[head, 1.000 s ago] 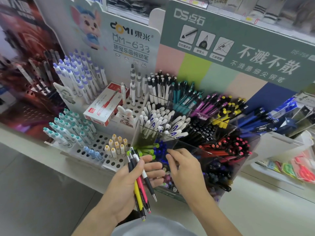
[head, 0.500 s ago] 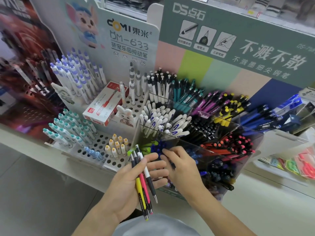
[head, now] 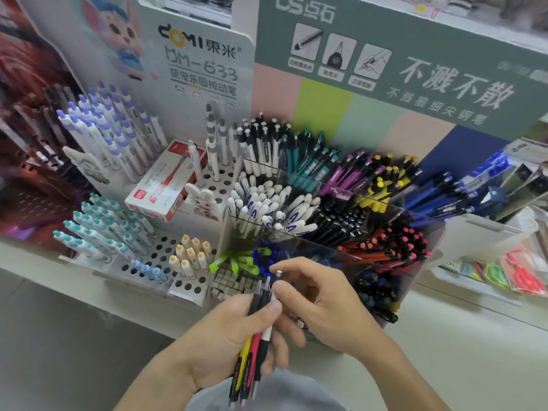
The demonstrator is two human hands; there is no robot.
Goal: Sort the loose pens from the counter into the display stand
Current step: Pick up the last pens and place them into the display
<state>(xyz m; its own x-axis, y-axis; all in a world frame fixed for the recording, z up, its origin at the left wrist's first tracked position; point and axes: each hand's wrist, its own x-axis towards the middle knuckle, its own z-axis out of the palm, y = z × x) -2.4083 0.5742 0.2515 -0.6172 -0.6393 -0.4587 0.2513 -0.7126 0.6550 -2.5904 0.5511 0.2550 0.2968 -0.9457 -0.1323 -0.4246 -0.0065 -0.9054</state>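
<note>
We see the left hand (head: 237, 330) clutching a bundle of pens (head: 252, 355); the right hand (head: 323, 304) pinches the white pen's top (head: 277, 281) by the display stand (head: 415, 232).

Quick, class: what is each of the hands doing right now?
Left hand: grips a bundle of pens.
Right hand: pinches the top of the white pen in that bundle.

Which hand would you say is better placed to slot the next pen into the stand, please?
Right, probably: the right hand already pinches the white pen at the stand, while the left hand grips the bundle.
</note>
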